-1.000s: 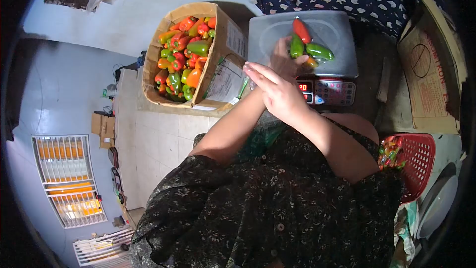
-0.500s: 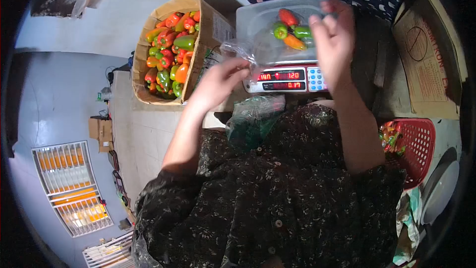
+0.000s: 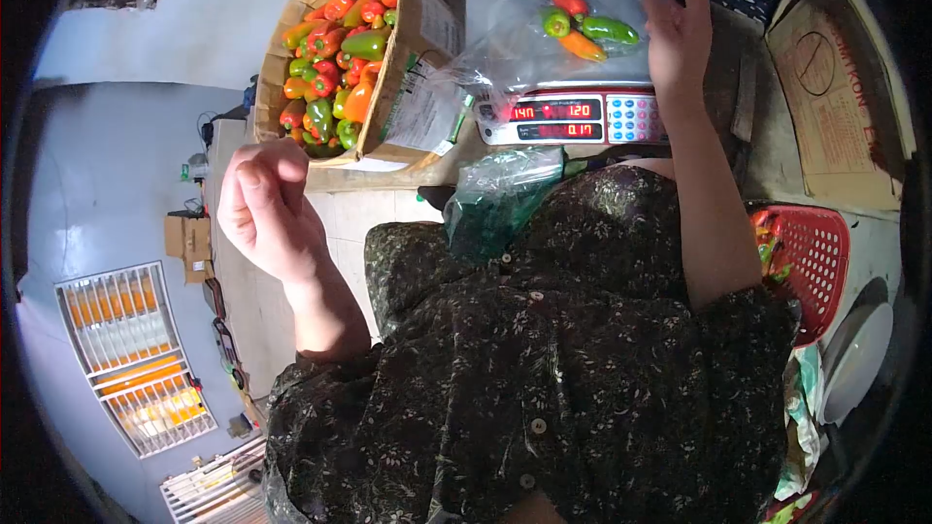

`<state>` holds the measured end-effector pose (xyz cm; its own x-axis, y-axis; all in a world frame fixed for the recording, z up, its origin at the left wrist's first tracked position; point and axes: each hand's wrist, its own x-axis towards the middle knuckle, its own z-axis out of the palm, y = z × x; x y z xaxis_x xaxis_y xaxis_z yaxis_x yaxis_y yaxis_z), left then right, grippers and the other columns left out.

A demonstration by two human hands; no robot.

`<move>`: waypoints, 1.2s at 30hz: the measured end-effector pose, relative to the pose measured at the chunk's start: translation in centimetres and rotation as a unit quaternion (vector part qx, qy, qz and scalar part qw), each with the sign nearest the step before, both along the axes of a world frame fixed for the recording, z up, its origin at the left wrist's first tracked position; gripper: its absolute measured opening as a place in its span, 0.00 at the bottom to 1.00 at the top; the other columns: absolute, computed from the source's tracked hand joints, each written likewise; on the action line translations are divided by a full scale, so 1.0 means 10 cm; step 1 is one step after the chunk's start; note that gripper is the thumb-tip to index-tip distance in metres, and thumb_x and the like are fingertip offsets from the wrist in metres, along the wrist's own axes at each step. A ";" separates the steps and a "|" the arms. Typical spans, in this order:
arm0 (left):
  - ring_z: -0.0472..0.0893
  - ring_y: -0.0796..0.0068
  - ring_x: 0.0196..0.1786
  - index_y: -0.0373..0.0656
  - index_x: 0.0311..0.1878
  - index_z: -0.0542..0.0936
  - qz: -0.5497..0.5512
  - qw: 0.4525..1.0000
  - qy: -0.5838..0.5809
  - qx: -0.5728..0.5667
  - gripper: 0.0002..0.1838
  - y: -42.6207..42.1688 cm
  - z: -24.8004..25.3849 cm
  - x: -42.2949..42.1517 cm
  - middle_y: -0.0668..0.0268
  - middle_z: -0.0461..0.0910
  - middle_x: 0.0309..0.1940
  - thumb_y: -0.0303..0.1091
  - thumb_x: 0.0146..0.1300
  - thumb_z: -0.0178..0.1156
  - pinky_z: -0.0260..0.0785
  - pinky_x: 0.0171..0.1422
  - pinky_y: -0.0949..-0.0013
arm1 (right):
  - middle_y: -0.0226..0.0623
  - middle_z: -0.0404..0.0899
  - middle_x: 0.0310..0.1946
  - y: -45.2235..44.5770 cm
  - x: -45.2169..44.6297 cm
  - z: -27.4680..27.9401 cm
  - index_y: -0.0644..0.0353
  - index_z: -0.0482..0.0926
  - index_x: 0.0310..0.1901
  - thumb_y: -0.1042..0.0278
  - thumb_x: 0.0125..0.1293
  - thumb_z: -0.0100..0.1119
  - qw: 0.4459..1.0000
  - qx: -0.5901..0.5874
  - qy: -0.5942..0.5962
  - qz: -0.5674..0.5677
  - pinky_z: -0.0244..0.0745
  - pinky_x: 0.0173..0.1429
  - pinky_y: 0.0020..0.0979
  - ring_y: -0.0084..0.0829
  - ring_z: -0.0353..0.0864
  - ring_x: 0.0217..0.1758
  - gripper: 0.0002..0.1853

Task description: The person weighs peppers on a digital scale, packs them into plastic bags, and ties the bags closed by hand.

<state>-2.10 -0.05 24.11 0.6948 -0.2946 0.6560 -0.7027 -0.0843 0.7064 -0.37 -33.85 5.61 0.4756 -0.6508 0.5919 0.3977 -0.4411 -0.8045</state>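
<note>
My left hand (image 3: 267, 204) is raised below the pepper box, fingers curled in with nothing visible in them. At the right edge of the scale's pan (image 3: 485, 5) is my right hand (image 3: 682, 34), its fingers loosely bent and apart, nothing seen between them. Several peppers, among them a red one (image 3: 569, 0), an orange one (image 3: 582, 47) and a green one (image 3: 610, 30), lie in a clear plastic bag (image 3: 495, 58) on the pan. Below the pan, the digital scale (image 3: 588, 119) shows lit red numbers.
A tall box (image 3: 427, 15) full of mixed peppers stands left of the scale. A green-tinted plastic bag (image 3: 495, 199) hangs at my lap. To the right are a red perforated basket (image 3: 820, 262) holding peppers and a cardboard carton (image 3: 835, 87).
My left hand has let go of the bag and moved down and left. My right hand has drawn up and right to the pan's edge. The view has shifted slightly.
</note>
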 end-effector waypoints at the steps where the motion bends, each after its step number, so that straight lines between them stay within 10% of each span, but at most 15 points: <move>1: 0.59 0.81 0.23 0.35 0.33 0.74 0.018 1.000 0.015 0.002 0.16 0.00 0.00 -0.03 0.70 0.66 0.21 0.38 0.72 0.48 0.49 0.29 0.76 | 0.34 0.71 0.35 -0.04 0.01 -0.03 0.60 0.70 0.45 0.70 0.60 0.62 1.000 -0.011 0.002 -0.009 0.68 0.33 0.26 0.21 0.69 0.26 0.15; 10: 0.74 0.83 0.34 0.36 0.52 0.74 0.123 0.984 0.014 0.132 0.11 -0.28 -0.24 0.05 0.67 0.75 0.38 0.23 0.68 0.49 0.68 0.39 0.78 | 0.39 0.77 0.42 -0.25 0.00 -0.20 0.58 0.73 0.49 0.60 0.64 0.58 0.995 0.046 0.068 -0.049 0.72 0.47 0.31 0.32 0.77 0.41 0.16; 13: 0.78 0.72 0.41 0.40 0.53 0.74 0.050 0.939 0.039 0.339 0.14 -0.29 -0.28 0.04 0.64 0.76 0.42 0.25 0.63 0.55 0.71 0.47 0.69 | 0.25 0.71 0.36 -0.18 0.00 -0.17 0.53 0.74 0.46 0.64 0.68 0.54 0.980 0.182 0.067 0.053 0.65 0.35 0.19 0.14 0.67 0.33 0.08; 16: 0.78 0.59 0.49 0.43 0.55 0.72 -0.140 0.829 -0.039 0.539 0.21 -0.24 -0.41 -0.07 0.58 0.77 0.45 0.35 0.59 0.62 0.70 0.51 0.59 | 0.23 0.71 0.34 -0.21 0.13 -0.28 0.55 0.74 0.44 0.64 0.67 0.54 0.994 -0.061 0.085 0.030 0.62 0.36 0.19 0.15 0.65 0.31 0.07; 18: 0.77 0.55 0.50 0.43 0.55 0.72 -0.243 0.793 0.090 0.552 0.23 -0.22 -0.45 -0.18 0.56 0.77 0.45 0.38 0.57 0.63 0.69 0.51 0.56 | 0.24 0.71 0.34 0.06 -0.06 0.02 0.57 0.74 0.43 0.65 0.67 0.55 0.982 0.115 0.122 0.084 0.63 0.36 0.21 0.15 0.65 0.30 0.07; 22: 0.78 0.53 0.47 0.41 0.49 0.76 -0.156 0.845 0.057 0.509 0.18 -0.21 -0.69 -0.10 0.55 0.78 0.43 0.37 0.57 0.62 0.69 0.52 0.56 | 0.34 0.73 0.48 0.66 -0.33 0.42 0.56 0.75 0.37 0.68 0.60 0.60 0.965 -0.218 0.083 0.123 0.64 0.55 0.32 0.32 0.71 0.50 0.06; 26: 0.79 0.52 0.45 0.39 0.48 0.76 -0.045 0.882 0.181 0.433 0.15 -0.24 -1.13 0.17 0.52 0.78 0.41 0.30 0.56 0.59 0.70 0.50 0.57 | 0.42 0.58 0.66 1.39 -0.56 0.66 0.47 0.82 0.41 0.64 0.52 0.64 0.930 -0.295 0.174 0.135 0.50 0.68 0.50 0.50 0.50 0.70 0.13; 32: 0.79 0.66 0.46 0.38 0.49 0.78 -0.072 0.946 0.216 0.231 0.16 -0.46 -1.41 0.36 0.58 0.80 0.41 0.21 0.55 0.54 0.70 0.52 0.66 | 0.44 0.57 0.67 1.57 -0.51 0.41 0.45 0.80 0.47 0.64 0.55 0.60 0.922 -0.290 0.238 0.094 0.52 0.67 0.50 0.51 0.54 0.68 0.16; 36: 0.77 0.76 0.47 0.34 0.49 0.77 -0.156 0.901 0.402 0.043 0.13 -0.68 -1.74 0.53 0.64 0.80 0.44 0.24 0.61 0.53 0.68 0.54 0.70 | 0.45 0.72 0.52 1.40 -0.31 0.19 0.62 0.77 0.47 0.68 0.58 0.56 0.933 -0.268 0.219 0.097 0.67 0.57 0.43 0.47 0.71 0.53 0.15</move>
<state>3.22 -6.87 6.75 0.8096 -0.5841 -0.0581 0.0352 -0.0506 0.9981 -3.49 -19.82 7.53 0.8268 -0.1939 0.5279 0.1960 -0.7805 -0.5937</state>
